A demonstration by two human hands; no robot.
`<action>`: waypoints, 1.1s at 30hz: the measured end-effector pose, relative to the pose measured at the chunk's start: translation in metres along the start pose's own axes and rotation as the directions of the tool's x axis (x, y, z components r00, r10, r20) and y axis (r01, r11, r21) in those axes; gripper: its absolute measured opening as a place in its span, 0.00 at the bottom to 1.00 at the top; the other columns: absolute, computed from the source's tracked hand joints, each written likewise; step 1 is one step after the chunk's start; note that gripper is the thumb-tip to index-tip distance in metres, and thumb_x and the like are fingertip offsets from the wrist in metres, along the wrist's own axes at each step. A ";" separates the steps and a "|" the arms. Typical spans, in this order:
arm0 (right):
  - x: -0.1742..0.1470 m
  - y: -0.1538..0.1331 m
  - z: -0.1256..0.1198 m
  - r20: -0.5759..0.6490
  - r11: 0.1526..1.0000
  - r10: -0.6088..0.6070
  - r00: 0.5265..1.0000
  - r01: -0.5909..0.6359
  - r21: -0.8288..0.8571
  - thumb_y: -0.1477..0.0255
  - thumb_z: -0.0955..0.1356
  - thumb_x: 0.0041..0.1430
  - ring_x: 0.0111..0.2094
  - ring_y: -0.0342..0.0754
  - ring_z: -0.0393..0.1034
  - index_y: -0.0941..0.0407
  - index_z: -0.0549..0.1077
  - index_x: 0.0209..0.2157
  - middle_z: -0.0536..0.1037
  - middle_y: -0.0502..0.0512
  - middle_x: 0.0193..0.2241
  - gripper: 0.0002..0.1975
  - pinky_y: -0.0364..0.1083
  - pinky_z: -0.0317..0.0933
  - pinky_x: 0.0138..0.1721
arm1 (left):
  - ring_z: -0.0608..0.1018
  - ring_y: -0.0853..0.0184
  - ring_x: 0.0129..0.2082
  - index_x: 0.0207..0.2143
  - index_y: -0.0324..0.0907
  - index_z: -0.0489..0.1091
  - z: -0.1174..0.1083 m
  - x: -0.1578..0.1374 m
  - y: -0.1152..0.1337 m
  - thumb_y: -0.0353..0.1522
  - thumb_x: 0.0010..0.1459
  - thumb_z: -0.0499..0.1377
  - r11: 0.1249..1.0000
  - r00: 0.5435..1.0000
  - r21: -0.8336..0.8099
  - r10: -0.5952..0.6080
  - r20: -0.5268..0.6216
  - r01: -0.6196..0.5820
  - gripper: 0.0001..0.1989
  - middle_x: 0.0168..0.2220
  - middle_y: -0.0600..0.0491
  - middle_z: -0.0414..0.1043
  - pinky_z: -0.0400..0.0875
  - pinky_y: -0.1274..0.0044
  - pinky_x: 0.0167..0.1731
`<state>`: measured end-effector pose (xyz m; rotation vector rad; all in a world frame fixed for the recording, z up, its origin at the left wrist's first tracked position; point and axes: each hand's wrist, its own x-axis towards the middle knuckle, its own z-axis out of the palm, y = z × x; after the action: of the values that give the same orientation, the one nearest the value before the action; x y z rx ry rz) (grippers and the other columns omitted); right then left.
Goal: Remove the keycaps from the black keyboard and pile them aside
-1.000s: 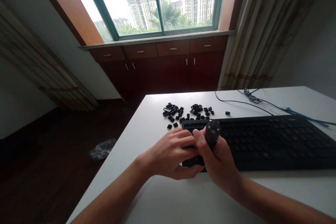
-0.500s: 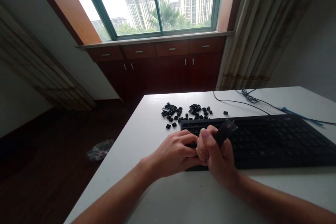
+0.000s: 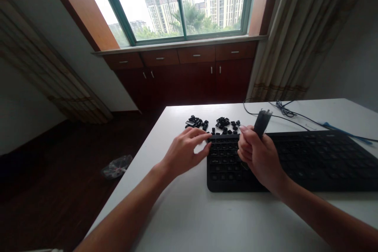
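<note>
clutching dark tool (image 3: 262, 123), right hand (image 3: 260, 157) was clamped round it above keyboard (image 3: 301, 159). left hand (image 3: 181, 150) sat apart, thumb and fingers parted at keyboard's left end. keyboard lay on white table (image 3: 189, 220), loose keycaps (image 3: 222, 121) heaped beyond, cable (image 3: 285, 108) farther right.

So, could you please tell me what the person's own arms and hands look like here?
The left hand and right hand are bare, without gloves. The left forearm and right forearm show no sleeves as far as the picture reaches, and no watch or bracelet. No rings can be made out.
</note>
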<state>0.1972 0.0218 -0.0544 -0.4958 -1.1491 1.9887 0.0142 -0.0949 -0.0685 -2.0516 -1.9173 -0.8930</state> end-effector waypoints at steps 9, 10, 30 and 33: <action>-0.009 0.007 0.004 -0.065 0.983 0.108 0.992 -0.116 -0.143 0.59 0.74 0.57 0.15 0.36 0.44 0.53 0.58 0.20 0.54 0.40 0.15 0.25 0.38 0.42 0.14 | 0.77 0.59 0.43 0.53 0.42 0.75 0.009 -0.006 -0.022 0.37 0.67 0.60 0.972 0.982 0.150 -0.185 0.030 0.179 0.16 0.44 0.47 0.77 0.77 0.63 0.44; -0.009 0.008 0.004 -0.080 0.981 0.101 0.992 -0.112 -0.159 0.58 0.74 0.57 0.15 0.36 0.44 0.53 0.58 0.20 0.54 0.40 0.15 0.25 0.39 0.42 0.14 | 0.77 0.58 0.44 0.55 0.41 0.74 0.009 -0.005 -0.019 0.38 0.67 0.60 0.975 0.984 0.137 -0.178 0.013 0.174 0.17 0.45 0.46 0.77 0.76 0.63 0.44; -0.032 0.027 -0.005 0.179 0.952 -0.209 0.961 0.242 -0.188 0.63 0.65 0.72 0.18 0.40 0.50 0.53 0.59 0.23 0.59 0.42 0.16 0.22 0.43 0.48 0.20 | 0.82 0.62 0.42 0.36 0.42 0.77 0.024 -0.004 0.062 0.35 0.68 0.60 0.927 0.959 -0.294 0.269 0.094 -0.231 0.09 0.38 0.52 0.82 0.76 0.72 0.48; -0.033 0.027 -0.005 0.188 0.952 -0.215 0.959 0.248 -0.180 0.63 0.65 0.72 0.18 0.39 0.50 0.53 0.59 0.23 0.58 0.42 0.16 0.22 0.43 0.47 0.20 | 0.82 0.64 0.42 0.34 0.43 0.77 0.024 -0.002 0.062 0.33 0.69 0.59 0.915 0.962 -0.356 0.246 0.114 -0.192 0.10 0.37 0.53 0.82 0.76 0.73 0.49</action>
<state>0.2098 -0.0093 -0.0815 -0.2835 -1.4534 1.7436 0.0807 -0.0930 -0.0728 -2.5479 -1.6442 -1.1012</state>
